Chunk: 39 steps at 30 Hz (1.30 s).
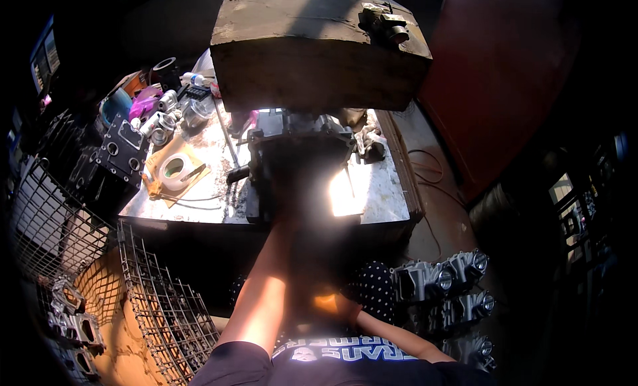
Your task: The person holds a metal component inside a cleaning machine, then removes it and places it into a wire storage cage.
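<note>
My left forearm reaches up to the front of a large metal casting point(302, 128) on the work table. My left hand point(287, 210) is lost in the deep shadow before the casting, and its fingers do not show. Low over my lap is my right hand point(340, 306), partly sunlit, its fingers hidden by shadow and blur; whether it holds anything cannot be made out. Beside the casting, on its left, lies a dark cylindrical piece point(238, 175), with a thin metal rod point(226, 135) leaning behind it.
On the white-topped table point(226, 206) a tape roll point(174, 170) lies on cardboard. Metal parts and a dark drilled block point(124, 147) crowd the left. A big wooden box point(319, 67) rises behind. Wire baskets point(159, 299) stand lower left, metal castings point(442, 280) lower right.
</note>
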Available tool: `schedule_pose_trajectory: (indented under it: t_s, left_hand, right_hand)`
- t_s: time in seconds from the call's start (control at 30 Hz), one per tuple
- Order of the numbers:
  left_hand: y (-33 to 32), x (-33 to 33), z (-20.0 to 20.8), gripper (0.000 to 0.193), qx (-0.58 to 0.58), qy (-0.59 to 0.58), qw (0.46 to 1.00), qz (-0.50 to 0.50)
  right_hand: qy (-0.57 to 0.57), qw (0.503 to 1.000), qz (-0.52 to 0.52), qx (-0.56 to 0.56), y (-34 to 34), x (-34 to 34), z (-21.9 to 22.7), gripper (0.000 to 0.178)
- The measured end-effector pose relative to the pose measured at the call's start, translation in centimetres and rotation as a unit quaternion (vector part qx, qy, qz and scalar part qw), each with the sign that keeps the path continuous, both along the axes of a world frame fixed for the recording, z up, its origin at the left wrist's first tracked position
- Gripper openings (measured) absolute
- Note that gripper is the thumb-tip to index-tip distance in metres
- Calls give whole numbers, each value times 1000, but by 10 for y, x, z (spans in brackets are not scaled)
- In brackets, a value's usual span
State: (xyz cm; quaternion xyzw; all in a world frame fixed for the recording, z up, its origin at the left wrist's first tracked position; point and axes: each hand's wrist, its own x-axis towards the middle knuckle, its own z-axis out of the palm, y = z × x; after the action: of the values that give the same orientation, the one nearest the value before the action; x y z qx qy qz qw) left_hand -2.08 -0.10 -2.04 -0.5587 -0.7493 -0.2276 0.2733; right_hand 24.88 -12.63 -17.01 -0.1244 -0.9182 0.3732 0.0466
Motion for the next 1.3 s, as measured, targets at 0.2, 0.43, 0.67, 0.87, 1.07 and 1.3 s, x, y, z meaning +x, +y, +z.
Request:
schedule_pose_trajectory:
  t_s: [0.2,0.43,0.67,0.87,1.07,1.3]
  left_hand:
    - [4,0,2,47,-1,2,1000,-4]
    - [7,3,3,47,-5,2,1000,-8]
    - [9,2,1,47,-8,2,1000,-12]
    - [7,4,1,47,-7,-1,1000,-16]
    - [1,4,0,47,-6,4,1000,-15]
    - [6,6,3,47,3,7,1000,-19]
  right_hand:
    - [8,956,-63,-286,12,-5,52,27]
    - [76,906,-144,-391,4,3,-13,34]
    - [-15,966,-120,-230,2,2,81,38]
    - [11,922,-123,-367,-5,-1,11,39]
    - [-5,936,-157,-316,-1,-4,115,43]
    - [-20,937,-186,-295,-4,-12,68,43]
